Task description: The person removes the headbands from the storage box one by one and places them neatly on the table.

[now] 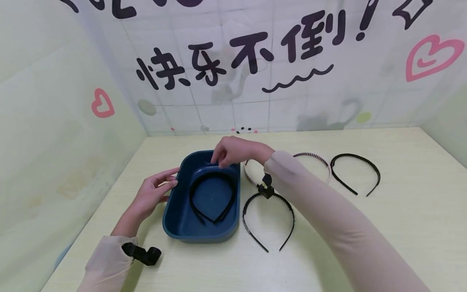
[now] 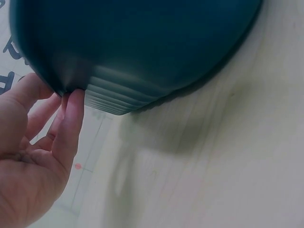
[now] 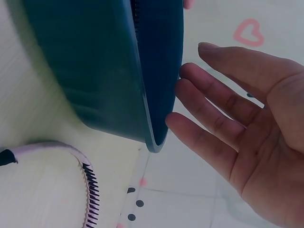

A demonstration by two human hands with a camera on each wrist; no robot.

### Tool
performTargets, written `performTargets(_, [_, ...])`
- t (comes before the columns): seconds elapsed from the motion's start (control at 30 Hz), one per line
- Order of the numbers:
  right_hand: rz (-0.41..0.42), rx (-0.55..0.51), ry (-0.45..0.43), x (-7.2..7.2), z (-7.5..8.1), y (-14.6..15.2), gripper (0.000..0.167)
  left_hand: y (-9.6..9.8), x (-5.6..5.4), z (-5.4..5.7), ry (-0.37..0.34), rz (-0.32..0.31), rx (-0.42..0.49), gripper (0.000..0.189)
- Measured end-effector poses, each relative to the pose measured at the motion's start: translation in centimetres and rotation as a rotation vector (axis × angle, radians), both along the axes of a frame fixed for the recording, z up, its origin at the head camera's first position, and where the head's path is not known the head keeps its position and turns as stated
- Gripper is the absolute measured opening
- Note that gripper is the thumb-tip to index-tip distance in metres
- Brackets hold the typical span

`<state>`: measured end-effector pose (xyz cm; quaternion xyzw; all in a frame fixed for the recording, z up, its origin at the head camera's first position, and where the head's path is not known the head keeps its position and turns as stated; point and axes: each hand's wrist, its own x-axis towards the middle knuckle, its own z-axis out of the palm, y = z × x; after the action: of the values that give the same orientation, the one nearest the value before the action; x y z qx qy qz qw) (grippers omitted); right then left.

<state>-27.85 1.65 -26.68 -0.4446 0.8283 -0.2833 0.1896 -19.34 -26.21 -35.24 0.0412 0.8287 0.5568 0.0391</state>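
Note:
A dark blue plastic basin (image 1: pixel 202 238) stands on the table. Inside it, black headbands (image 1: pixel 193 190) lie overlapping, their ends toward the front. My left hand (image 1: pixel 150 194) holds the basin's left rim, thumb and fingertips at the edge; the left wrist view shows the fingers (image 2: pixel 71 123) against the ribbed outer wall. Over the basin's back right corner hangs my right hand (image 1: pixel 233 151), palm down. Its fingers (image 3: pixel 204 142) are loosely bent and apart in the right wrist view, with nothing between them and the tips close by the rim.
Right of the basin lies a black toothed headband (image 1: pixel 293 221). Behind it, a pale pink headband with dark teeth (image 1: pixel 313 155) is partly hidden by my right arm. Another black headband (image 1: pixel 375 168) lies farther right. A printed wall (image 1: pixel 240 109) closes off the back of the table.

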Motion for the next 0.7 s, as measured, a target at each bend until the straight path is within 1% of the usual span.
performTargets(0.13, [-0.012,0.009,-0.007,-0.3,0.0,-0.7,0.026,0.0,0.0,0.0,0.001,-0.002,0.002,0.051])
performTargets(0.47, [-0.062,0.058,-0.045,-0.6,0.5,-2.3,0.024,0.0,0.0,0.1,-0.007,-0.005,0.007,0.052])
performTargets(0.7, [-0.070,0.069,-0.062,-0.9,0.6,-3.1,0.027,0.1,0.0,0.2,-0.024,0.003,-0.001,0.052])
